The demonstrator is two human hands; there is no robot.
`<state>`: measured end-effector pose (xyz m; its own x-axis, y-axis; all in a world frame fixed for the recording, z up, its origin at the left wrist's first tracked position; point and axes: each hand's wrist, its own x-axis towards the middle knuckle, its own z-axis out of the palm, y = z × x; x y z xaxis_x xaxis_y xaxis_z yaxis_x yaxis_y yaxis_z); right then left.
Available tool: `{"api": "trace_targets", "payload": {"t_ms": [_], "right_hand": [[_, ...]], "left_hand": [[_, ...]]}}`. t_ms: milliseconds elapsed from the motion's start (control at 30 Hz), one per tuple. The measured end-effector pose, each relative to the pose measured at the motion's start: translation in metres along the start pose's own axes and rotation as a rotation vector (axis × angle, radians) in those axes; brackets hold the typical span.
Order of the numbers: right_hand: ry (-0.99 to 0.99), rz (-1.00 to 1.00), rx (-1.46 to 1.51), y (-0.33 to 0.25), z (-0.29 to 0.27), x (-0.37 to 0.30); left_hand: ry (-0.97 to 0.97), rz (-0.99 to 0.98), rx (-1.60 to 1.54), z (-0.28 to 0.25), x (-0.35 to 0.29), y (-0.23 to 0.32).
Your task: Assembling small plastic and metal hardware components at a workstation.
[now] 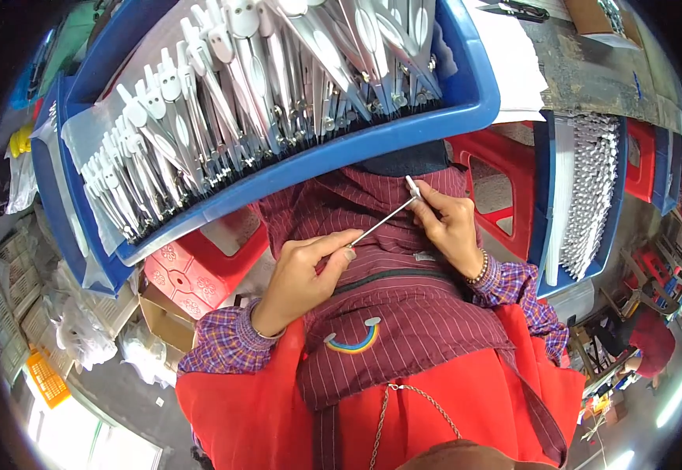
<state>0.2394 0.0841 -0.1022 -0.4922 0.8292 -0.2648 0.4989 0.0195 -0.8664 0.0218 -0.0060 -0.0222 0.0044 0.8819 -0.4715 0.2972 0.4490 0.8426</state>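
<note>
In front of my apron, a thin metal rod [384,220] slants up to the right between my two hands. My left hand [310,270] is closed, with thumb and forefinger pinching the rod's lower end. At its upper end is a small white piece [412,186], pinched between the thumb and fingers of my right hand [448,222]. Whether rod and white piece are joined is hidden by my fingers. Beyond my hands, a big blue bin [310,168] holds many upright metal drawing compasses [239,86] with white heads.
Red plastic stools [212,270] stand under the blue bin. On the right, another blue bin [543,196] holds densely stacked white-and-metal pieces [590,188]. White paper [509,59] lies on a worn table at the far right. An orange basket [47,377] and plastic bags [82,329] are at left.
</note>
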Motion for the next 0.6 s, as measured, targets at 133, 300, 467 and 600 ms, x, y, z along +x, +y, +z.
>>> {"api": "trace_targets", "payload": {"t_ms": [133, 300, 467, 600], "right_hand": [[0.005, -0.016, -0.018, -0.001, 0.0, -0.001], [0.032, -0.034, -0.04, -0.002, 0.0, 0.0], [0.037, -0.036, -0.031, -0.005, 0.0, 0.001], [0.098, -0.121, -0.018, -0.006, 0.007, -0.001]], "left_hand": [[-0.002, -0.021, -0.001, 0.002, -0.001, -0.003], [-0.032, -0.086, -0.146, 0.004, 0.0, -0.013], [-0.191, -0.551, -0.6, -0.012, 0.008, 0.005], [-0.334, -0.839, -0.953, -0.019, 0.014, 0.004]]}}
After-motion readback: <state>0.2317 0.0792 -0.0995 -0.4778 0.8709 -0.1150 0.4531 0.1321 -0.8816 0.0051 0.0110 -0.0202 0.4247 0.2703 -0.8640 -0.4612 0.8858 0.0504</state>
